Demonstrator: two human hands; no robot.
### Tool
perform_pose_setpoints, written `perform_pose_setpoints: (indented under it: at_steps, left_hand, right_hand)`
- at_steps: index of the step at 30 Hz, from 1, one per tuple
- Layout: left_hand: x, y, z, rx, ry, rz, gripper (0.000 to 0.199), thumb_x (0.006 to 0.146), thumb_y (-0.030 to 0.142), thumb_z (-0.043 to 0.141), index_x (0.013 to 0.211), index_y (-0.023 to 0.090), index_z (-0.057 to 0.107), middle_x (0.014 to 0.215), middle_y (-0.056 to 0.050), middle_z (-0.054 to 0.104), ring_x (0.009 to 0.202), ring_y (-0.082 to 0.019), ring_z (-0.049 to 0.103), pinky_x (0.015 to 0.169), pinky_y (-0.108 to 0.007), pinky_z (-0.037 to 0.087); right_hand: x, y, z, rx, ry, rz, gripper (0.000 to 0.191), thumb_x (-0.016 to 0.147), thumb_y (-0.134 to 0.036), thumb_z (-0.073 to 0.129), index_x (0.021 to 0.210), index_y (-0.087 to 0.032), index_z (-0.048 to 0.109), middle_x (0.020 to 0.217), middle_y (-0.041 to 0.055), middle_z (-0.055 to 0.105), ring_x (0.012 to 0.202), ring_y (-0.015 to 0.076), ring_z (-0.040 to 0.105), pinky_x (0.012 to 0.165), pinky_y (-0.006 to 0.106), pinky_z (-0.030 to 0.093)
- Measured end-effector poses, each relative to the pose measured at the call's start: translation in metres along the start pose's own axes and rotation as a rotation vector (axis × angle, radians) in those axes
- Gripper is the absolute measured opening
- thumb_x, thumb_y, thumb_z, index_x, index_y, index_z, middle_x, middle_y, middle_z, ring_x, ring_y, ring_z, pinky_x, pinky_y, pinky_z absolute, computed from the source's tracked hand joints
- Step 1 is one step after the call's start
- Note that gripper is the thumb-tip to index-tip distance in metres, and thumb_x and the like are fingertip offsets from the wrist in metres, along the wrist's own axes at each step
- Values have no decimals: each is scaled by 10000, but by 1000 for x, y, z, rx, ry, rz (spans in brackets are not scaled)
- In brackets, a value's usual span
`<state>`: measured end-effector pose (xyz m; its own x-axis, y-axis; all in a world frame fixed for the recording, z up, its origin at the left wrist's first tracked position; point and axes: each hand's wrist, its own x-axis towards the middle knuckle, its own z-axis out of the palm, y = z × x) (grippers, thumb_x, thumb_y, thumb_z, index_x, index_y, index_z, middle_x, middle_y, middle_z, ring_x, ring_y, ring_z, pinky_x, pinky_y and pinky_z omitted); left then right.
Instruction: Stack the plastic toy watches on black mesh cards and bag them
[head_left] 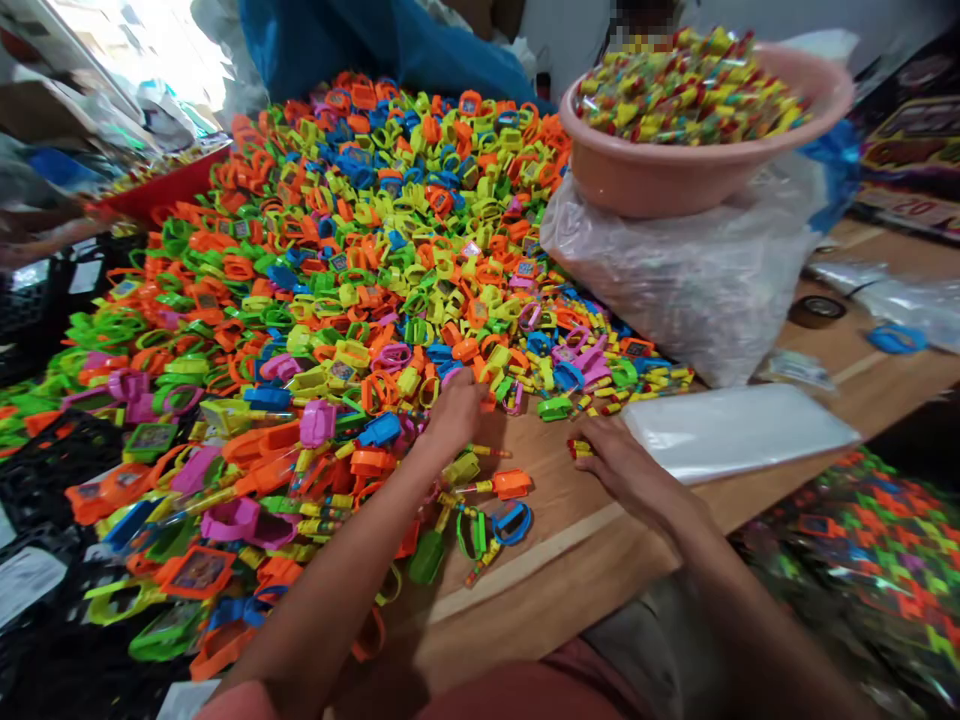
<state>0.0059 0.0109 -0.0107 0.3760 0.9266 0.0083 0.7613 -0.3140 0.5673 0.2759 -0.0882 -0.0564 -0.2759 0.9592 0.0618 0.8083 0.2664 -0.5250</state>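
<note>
A heap of plastic toy watches [420, 250] in orange, green, yellow, blue and pink spreads over the table. My left hand [456, 405] reaches to the heap's near edge, fingers bent down among the watches; their tips are hidden, and what they grip cannot be made out. An orange piece shows right beside it. Low over the bare wood, my right hand [611, 452] is closed around small yellow-and-red candy tubes [578, 449]. Between my arms lie a blue toy watch [512, 523], an orange one [512, 484] and several loose candy tubes.
A pink basin [675, 165] full of wrapped yellow-and-red pieces stands on a stuffed plastic bag [682, 270]. Clear plastic sleeves [739, 430] lie right of my right hand, with a tape roll [817, 311] behind. Black crates [45, 500] line the left; filled packs [885, 560] sit below the table's right edge.
</note>
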Motion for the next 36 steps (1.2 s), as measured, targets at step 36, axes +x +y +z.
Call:
perform_pose_setpoints:
  at_steps: [36]
  left_hand:
    - [-73, 58, 23, -1745, 72, -379, 433, 606, 312, 1001, 831, 149, 668, 798, 1, 697, 666, -64, 586, 581, -151, 435]
  right_hand:
    - [8, -92, 8, 1272, 128, 286, 424, 743, -524, 875, 1061, -262, 775, 969, 37, 744, 930, 226, 680, 754, 317, 553]
